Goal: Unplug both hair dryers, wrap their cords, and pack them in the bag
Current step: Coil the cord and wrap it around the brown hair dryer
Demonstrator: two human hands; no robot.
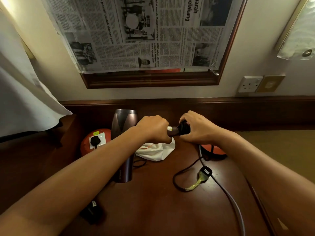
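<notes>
Held dryer (177, 130): dark brown body with a black end and a small white-and-yellow label; only a short stretch shows between the two hands, lifted above the wooden desk (153, 201).
Left hand (154, 128): fingers curled round the dryer's brown part, knuckles up.
Right hand (197, 127): fingers curled round the black end of the same dryer.
Second dryer (123, 133): larger, glossy brown-purple, barrel toward the wall and handle toward the person, lying on the desk partly under the left forearm.
Bag (157, 151): white cloth with an orange mark, crumpled on the desk just below the hands.
Loose plug (206, 172): black with a white label, lying on the desk right of centre; its black cord (184, 171) loops beside it, with a yellowish wrap (196, 183) on one stretch.
Left socket (98, 138): white plate on an orange base, a black plug seated in it.
Grey cable (233, 200): runs along the desk's right side toward the near edge.
Wall socket (249, 84): white, on the wall at right.
Newspaper (136, 31): covers the framed panel above the desk.
</notes>
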